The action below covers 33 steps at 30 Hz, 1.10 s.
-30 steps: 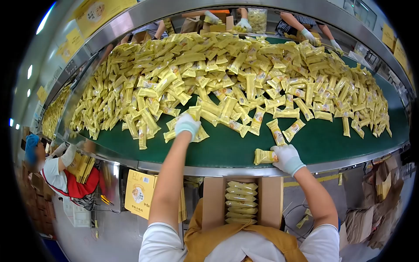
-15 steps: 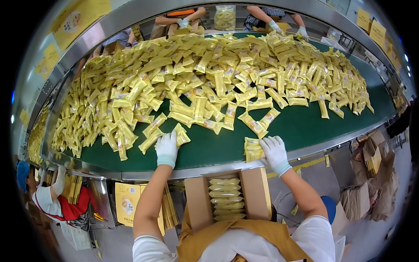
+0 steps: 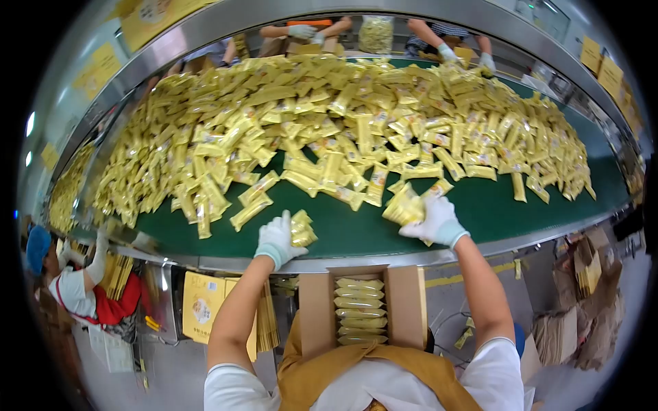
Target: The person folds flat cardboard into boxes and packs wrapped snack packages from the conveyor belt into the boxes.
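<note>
My gloved left hand is wrapped against a few yellow packets at the near edge of the green belt. To its right, my gloved right hand grips yellow packets, slightly blurred, just above the belt. Beyond both hands lies a large heap of similar packets. An open cardboard box stands against my body below the belt edge, with a row of packets stacked inside it.
Co-workers' gloved hands show across the belt. At the left is a person in a blue cap. Flat yellow cartons stand left of the box. Brown paper bags lie at the lower right. A metal rail edges the belt.
My left hand has drawn back toward me from the pile with packets. My right hand has moved from the near belt edge up to the loose packets, still holding packets.
</note>
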Each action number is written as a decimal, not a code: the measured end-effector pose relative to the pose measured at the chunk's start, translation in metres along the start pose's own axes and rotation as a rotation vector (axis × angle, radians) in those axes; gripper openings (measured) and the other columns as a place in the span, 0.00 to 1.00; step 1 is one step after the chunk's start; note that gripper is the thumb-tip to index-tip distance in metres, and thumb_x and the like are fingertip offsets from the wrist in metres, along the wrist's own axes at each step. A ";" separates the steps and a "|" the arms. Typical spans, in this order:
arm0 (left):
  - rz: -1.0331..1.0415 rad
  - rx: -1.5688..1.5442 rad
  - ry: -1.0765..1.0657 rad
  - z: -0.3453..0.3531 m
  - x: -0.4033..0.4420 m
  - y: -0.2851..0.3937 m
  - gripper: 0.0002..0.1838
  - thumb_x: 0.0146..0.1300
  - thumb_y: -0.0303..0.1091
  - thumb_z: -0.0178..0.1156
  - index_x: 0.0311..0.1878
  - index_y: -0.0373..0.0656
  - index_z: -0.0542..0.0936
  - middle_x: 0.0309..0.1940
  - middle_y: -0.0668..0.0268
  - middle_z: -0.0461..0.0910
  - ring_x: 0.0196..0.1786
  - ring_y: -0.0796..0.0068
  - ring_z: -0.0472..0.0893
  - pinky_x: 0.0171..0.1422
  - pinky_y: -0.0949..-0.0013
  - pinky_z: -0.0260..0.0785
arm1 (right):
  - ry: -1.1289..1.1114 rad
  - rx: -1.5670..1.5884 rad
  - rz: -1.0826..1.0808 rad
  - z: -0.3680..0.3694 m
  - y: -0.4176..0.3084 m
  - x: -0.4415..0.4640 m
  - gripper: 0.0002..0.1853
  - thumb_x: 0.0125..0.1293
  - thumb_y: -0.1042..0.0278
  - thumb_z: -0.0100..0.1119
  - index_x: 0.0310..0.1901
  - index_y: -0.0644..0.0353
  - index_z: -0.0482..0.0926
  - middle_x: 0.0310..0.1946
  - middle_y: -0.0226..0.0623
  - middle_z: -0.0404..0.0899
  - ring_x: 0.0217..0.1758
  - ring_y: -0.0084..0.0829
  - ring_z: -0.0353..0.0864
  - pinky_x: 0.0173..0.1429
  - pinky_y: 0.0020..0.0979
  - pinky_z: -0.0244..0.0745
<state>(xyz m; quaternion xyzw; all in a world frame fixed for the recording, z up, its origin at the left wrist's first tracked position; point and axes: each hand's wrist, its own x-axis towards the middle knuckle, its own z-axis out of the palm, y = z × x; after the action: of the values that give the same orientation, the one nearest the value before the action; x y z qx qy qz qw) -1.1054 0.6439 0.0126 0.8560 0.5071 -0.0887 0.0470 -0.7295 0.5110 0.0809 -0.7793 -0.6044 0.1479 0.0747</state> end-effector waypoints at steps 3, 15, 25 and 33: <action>-0.035 -0.330 -0.046 -0.014 -0.022 -0.016 0.60 0.43 0.58 0.80 0.75 0.38 0.63 0.60 0.48 0.74 0.63 0.48 0.76 0.68 0.56 0.70 | 0.114 0.249 0.065 0.018 0.014 0.047 0.45 0.42 0.28 0.75 0.43 0.72 0.83 0.42 0.57 0.86 0.50 0.49 0.86 0.58 0.42 0.78; -0.238 -0.263 -0.097 -0.019 0.038 -0.112 0.60 0.38 0.68 0.77 0.70 0.37 0.69 0.68 0.45 0.70 0.71 0.46 0.70 0.75 0.56 0.66 | -0.040 -0.215 -0.142 0.056 -0.004 0.037 0.51 0.39 0.27 0.74 0.54 0.70 0.80 0.51 0.52 0.79 0.59 0.51 0.77 0.64 0.41 0.72; -0.186 -0.018 -0.053 -0.022 0.015 -0.073 0.58 0.36 0.66 0.78 0.69 0.41 0.71 0.65 0.52 0.68 0.65 0.51 0.74 0.70 0.53 0.68 | -0.119 -0.180 -0.281 0.037 0.011 -0.022 0.49 0.36 0.33 0.77 0.54 0.67 0.79 0.65 0.57 0.70 0.67 0.57 0.69 0.74 0.45 0.62; -0.053 -0.024 0.109 0.002 0.001 -0.049 0.58 0.40 0.65 0.76 0.71 0.40 0.66 0.65 0.54 0.71 0.65 0.52 0.74 0.67 0.55 0.67 | 0.088 -0.157 -0.267 0.053 0.017 -0.016 0.50 0.43 0.34 0.74 0.64 0.59 0.73 0.61 0.54 0.70 0.62 0.53 0.71 0.67 0.50 0.65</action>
<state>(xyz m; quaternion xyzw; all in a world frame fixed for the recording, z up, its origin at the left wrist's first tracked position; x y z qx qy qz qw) -1.1484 0.6677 0.0110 0.8451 0.5326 -0.0371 0.0273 -0.7343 0.4882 0.0283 -0.7013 -0.7084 0.0543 0.0589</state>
